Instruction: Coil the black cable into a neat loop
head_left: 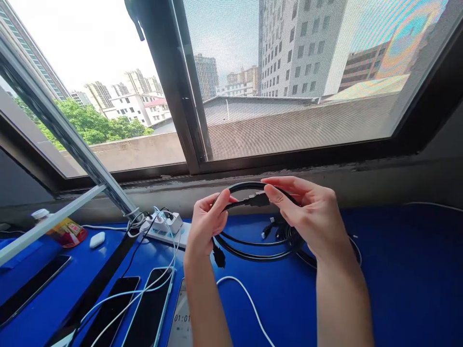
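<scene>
A black cable (pixel 253 257) is wound into a loose coil and held up above the blue table. My left hand (pixel 211 219) grips the coil's left side, thumb on top. My right hand (pixel 307 205) pinches the coil's upper right, beside one black plug (pixel 259 199) of the cable. Below my left hand hangs another black connector (pixel 219 257). Behind the coil, partly hidden by it and by my right hand, several more black cables with plugs (pixel 268 227) lie on the table.
A white power strip (pixel 162 224) with chargers stands left of my hands. Several phones (pixel 150 303) and white cables lie at front left. Further left are a drink bottle (pixel 67 229), a white case (pixel 97 239) and a metal frame post (pixel 72 140). A window sill runs behind the blue table (pixel 408 279).
</scene>
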The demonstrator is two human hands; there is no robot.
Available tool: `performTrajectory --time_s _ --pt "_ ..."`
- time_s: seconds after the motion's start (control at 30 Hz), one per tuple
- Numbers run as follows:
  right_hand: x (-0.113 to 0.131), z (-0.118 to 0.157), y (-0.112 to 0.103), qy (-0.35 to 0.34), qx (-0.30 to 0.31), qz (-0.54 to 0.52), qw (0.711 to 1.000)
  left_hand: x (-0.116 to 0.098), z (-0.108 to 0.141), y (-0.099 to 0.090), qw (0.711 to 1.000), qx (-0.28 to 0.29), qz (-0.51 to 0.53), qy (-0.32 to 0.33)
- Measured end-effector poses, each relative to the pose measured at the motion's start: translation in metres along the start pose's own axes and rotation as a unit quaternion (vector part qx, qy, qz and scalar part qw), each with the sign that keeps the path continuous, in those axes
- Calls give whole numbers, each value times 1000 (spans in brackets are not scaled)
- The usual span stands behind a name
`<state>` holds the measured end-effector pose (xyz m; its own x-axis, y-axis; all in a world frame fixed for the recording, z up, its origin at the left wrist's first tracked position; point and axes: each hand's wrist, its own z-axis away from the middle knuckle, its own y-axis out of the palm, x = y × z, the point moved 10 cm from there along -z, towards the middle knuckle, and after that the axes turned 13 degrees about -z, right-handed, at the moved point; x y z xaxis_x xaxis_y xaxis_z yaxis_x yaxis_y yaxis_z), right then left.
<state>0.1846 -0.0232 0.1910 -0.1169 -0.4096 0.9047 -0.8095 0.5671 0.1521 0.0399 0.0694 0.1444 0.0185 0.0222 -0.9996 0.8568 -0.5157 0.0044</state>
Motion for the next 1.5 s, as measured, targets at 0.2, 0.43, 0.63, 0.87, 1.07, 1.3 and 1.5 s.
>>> performTrajectory --time_s 0.2,0.43,0.63,0.87,1.07,1.3,1.5 --pt "3 1 3 -15 -3 -1 1000 1 -1 -1 1000 2 -1 0" --pt "11 3 3 -64 -8 31 997 3 0 -2 999 -5 -37 -21" --pt "7 2 2 -53 -13 29 998 7 -1 -1 996 12 -77 -34" --pt "4 3 7 -25 10 -17 1000 8 -3 2 998 46 -37 -17" --pt "10 6 19 -50 95 29 994 7 -2 0 999 36 -31 -21" --pt "26 11 33 -137 151 68 977 3 1 4 997 38 -60 -16" --pt "25 7 18 -157 74 85 981 9 0 9 985 87 -147 0"
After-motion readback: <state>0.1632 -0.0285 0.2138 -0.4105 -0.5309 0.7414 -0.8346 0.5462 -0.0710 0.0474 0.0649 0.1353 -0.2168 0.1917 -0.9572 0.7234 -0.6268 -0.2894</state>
